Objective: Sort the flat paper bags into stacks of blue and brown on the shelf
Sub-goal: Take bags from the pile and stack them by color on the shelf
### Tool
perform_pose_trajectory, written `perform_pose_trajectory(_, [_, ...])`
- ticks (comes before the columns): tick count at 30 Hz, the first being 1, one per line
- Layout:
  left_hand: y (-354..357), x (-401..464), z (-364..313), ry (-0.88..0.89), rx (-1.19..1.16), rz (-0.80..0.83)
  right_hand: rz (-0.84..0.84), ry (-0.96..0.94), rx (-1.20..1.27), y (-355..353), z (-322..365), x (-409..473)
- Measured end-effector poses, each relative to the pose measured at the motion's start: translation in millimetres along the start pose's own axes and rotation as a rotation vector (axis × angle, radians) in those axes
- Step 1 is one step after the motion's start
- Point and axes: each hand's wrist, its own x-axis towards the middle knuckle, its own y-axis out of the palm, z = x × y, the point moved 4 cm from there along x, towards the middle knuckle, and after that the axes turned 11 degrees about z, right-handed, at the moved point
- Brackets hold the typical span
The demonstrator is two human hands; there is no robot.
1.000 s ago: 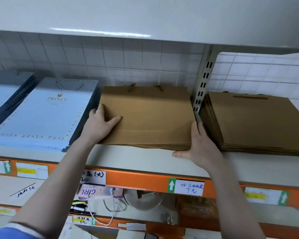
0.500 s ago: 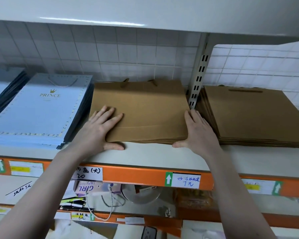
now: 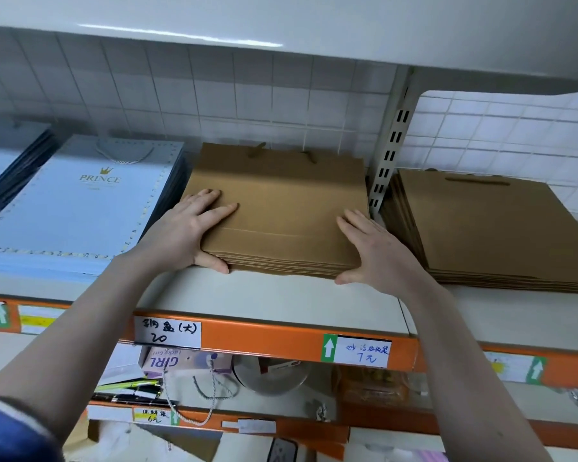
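Brown stack (image 3: 281, 211) lies between left hand (image 3: 187, 228) and right hand (image 3: 374, 251).

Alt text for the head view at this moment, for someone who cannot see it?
Both hands square up a brown bag stack on a shelf: the left hand lies on top with its thumb at the front edge, and the right hand presses the right front corner. A blue bag stack lies to its left, and another brown stack lies right of the upright post.

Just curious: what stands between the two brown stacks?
Head view: a slotted metal shelf post stands between the middle brown stack and the right brown stack.
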Motion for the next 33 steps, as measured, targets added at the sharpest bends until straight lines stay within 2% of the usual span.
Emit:
perform_pose_trajectory(5, [-3, -4, -14, 0.046, 0.051, -0.051, -0.068, -0.016, -0.147, -2, 8, -1])
perform_pose_trajectory(9, [-4, -4, -14, 0.086, 0.058, -0.015, -0.112, -0.073, -0.222, -4, 13, -1])
perform_pose_trajectory(12, [-4, -2, -6, 0.083, 0.028, 0.022, -0.099, -0.076, -0.196, -6, 7, 1])
perform_pose_trajectory(17, [-1, 3, 1, 0.069, 0.026, 0.07, -0.01, -0.018, -0.017, -5, -3, 1])
perform_pose_trajectory(19, [-1, 3, 2, 0.059, 0.04, 0.077, 0.001, -0.011, -0.036, -5, -2, 1])
perform_pose_trajectory(25, [-6, -8, -22, -0.071, 0.045, 0.067, -0.036, 0.045, -0.096, -3, 10, -3])
perform_pose_trajectory(30, [0, -22, -47, -0.237, -0.046, -0.077, -0.149, 0.067, -0.056, 4, 27, -13])
perform_pose_trajectory(33, [9, -33, -58, -0.366, -0.059, -0.221, -0.276, 0.136, -0.006, 10, 31, -15])
